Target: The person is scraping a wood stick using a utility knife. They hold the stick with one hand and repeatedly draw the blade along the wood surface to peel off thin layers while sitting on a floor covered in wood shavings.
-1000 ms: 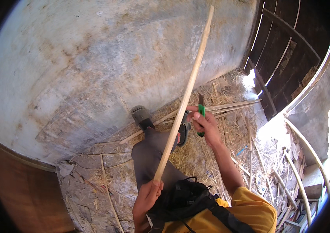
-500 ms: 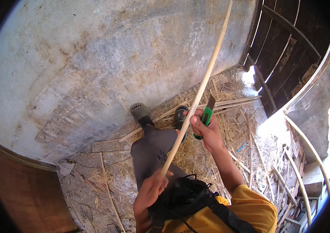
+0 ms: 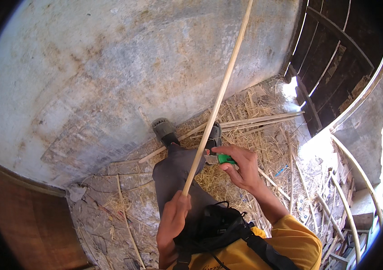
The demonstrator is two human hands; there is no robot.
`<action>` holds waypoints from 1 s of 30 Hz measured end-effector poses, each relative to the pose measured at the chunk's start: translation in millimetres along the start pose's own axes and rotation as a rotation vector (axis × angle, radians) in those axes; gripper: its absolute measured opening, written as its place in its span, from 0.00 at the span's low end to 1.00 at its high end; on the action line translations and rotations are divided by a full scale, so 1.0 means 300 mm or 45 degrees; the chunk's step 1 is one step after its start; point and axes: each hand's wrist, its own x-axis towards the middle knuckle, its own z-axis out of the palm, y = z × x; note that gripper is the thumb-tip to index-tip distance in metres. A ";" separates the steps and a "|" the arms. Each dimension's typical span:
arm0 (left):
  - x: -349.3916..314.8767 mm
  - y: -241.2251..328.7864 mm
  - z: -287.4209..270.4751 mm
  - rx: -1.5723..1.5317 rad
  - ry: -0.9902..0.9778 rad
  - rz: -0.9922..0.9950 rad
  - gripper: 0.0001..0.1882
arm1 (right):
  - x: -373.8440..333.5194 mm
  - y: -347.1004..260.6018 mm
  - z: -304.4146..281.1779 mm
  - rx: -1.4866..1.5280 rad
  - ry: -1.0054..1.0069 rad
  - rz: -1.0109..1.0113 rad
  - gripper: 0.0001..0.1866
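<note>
A long pale bamboo strip [image 3: 217,102] slants up from my lap and runs past the top edge of the view. My left hand [image 3: 174,215] is closed around its lower end. In my right hand [image 3: 241,167] is a green utility knife [image 3: 225,159], gripped by its handle. The knife's blade is out and points left toward the strip, with a small gap between them. My right hand is apart from the strip. Part of the knife's handle is hidden by my fingers.
A stained concrete wall [image 3: 124,76] rises in front of my shoes [image 3: 164,130]. Several bamboo strips [image 3: 263,120] lie on the straw-littered floor [image 3: 227,185]. Dark wooden boards [image 3: 326,67] stand at the upper right, a brown panel [image 3: 25,216] at the lower left. Curved poles [image 3: 345,202] lean at right.
My right hand has moved down off the strip and turned the knife, so its blade points left instead of up. The strip's upper part has swung left.
</note>
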 end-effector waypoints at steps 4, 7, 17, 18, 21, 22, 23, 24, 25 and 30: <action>0.000 0.015 0.004 0.000 0.020 -0.018 0.23 | -0.003 0.000 -0.005 -0.097 0.008 -0.075 0.21; -0.003 0.001 0.009 -0.025 -0.019 0.017 0.23 | 0.003 0.001 0.005 -0.125 0.047 -0.112 0.20; -0.025 0.012 0.016 0.056 -0.029 0.031 0.23 | 0.022 -0.030 -0.012 -0.303 0.104 -0.174 0.21; -0.028 0.017 0.017 0.094 -0.022 0.038 0.23 | 0.024 -0.031 -0.016 -0.326 0.108 -0.166 0.21; -0.034 0.015 0.023 0.209 0.031 0.083 0.22 | 0.022 -0.029 -0.023 -0.371 0.101 -0.156 0.20; -0.038 0.013 0.027 0.248 0.054 0.103 0.21 | 0.026 -0.018 -0.025 -0.388 0.153 -0.125 0.20; -0.044 0.013 0.029 0.270 0.065 0.097 0.21 | 0.035 0.003 -0.028 -0.404 0.205 -0.094 0.20; -0.053 0.014 0.033 0.290 0.075 0.087 0.20 | 0.043 0.019 -0.034 -0.422 0.253 -0.060 0.20; -0.062 0.011 0.037 0.309 0.085 0.076 0.20 | 0.052 0.030 -0.043 -0.413 0.279 -0.011 0.19; -0.099 -0.008 0.043 0.366 0.057 0.032 0.18 | 0.097 0.117 -0.098 -0.381 0.477 0.144 0.17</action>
